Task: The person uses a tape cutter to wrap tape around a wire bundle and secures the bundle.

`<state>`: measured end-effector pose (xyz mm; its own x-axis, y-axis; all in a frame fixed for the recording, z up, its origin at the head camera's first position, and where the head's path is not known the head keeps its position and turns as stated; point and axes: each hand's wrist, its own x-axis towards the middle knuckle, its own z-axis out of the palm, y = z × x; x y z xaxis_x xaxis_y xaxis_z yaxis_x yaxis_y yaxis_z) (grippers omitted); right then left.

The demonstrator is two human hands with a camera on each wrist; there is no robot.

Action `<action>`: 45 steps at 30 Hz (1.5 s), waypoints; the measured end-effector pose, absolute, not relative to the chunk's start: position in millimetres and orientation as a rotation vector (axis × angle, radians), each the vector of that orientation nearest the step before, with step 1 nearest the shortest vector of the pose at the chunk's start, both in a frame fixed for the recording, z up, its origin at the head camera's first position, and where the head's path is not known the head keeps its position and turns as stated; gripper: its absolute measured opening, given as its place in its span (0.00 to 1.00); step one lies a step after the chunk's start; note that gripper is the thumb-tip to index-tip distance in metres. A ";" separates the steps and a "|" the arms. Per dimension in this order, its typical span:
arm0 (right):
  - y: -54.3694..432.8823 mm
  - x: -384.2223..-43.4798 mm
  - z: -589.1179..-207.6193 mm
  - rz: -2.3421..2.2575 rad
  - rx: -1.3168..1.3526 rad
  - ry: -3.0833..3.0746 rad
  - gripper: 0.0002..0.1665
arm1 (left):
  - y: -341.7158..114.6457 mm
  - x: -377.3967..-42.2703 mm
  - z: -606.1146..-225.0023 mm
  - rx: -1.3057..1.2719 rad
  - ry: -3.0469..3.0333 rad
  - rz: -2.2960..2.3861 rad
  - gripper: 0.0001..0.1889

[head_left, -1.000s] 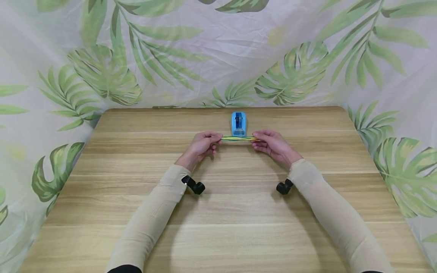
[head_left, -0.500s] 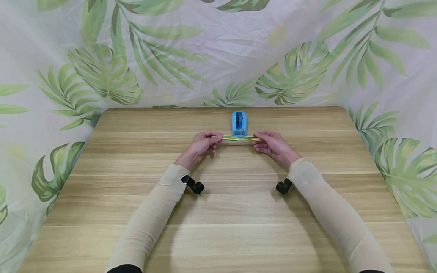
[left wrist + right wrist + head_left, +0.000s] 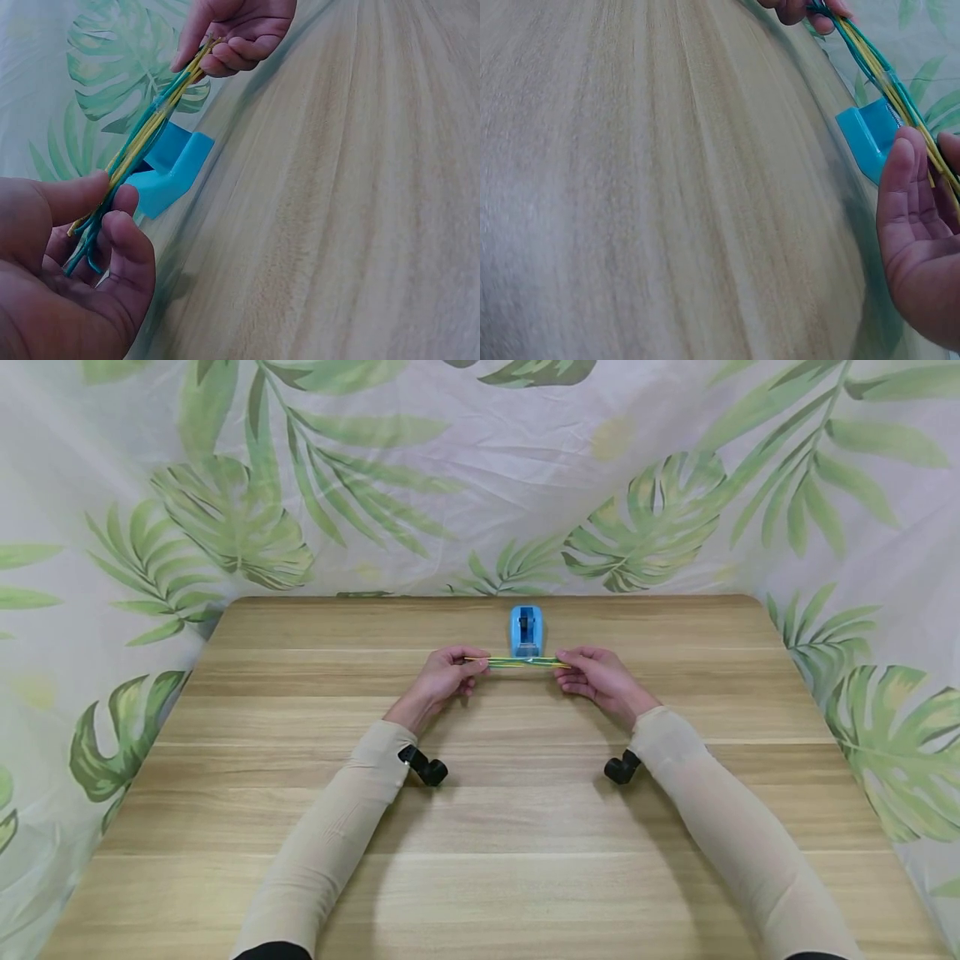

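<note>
A bundle of thin green and yellow wires (image 3: 510,663) is stretched level between both hands, close in front of a blue tape dispenser (image 3: 527,611). My left hand (image 3: 444,680) pinches one end between thumb and fingers; in the left wrist view, loose wire tips stick out past its fingers. At the other end, the thumb and fingers of my right hand (image 3: 600,680) grip the wires. A shiny strip of clear tape (image 3: 159,106) lies on the middle of the bundle. The right wrist view shows the dispenser (image 3: 864,142) just beyond the wires.
The wood-grain table (image 3: 517,860) stretches under both forearms, its far edge against a leaf-printed cloth (image 3: 420,510). Small black wrist cameras (image 3: 426,768) hang at both sleeves, above the tabletop.
The bundle has turned a little between the fingers, so the yellow and green wires show in a different order. Both hands stay nearly in place.
</note>
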<state>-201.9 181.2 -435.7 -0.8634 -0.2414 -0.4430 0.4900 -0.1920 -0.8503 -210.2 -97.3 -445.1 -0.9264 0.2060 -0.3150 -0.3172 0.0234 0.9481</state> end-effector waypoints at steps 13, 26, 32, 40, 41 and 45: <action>180.3 -202.8 -436.7 -2.192 0.286 1.554 0.05 | -98.2 -211.4 -441.0 -0.164 1.988 1.891 0.17; 182.5 -204.7 -438.3 -2.227 0.224 1.555 0.05 | -97.8 -214.1 -440.2 -0.477 1.497 2.153 0.16; 186.1 -205.3 -440.8 -2.183 0.214 1.626 0.09 | -95.1 -214.2 -441.9 -0.520 1.421 2.188 0.14; 186.9 -206.6 -441.5 -2.120 0.160 1.723 0.20 | -91.1 -214.0 -443.5 -0.528 1.435 2.241 0.11; 187.0 -206.7 -441.2 -2.115 0.154 1.735 0.21 | -90.8 -214.0 -443.6 -0.529 1.431 2.249 0.10; 188.7 -207.3 -440.4 -2.104 0.156 1.770 0.20 | -89.6 -214.2 -443.6 -0.526 1.389 2.284 0.08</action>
<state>-207.3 188.7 -440.4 -0.9197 -0.2185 -0.3262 0.3587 -0.1303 -0.9243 -214.2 -89.6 -443.6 -0.8428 0.1516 -0.5165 -0.5283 -0.4168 0.7397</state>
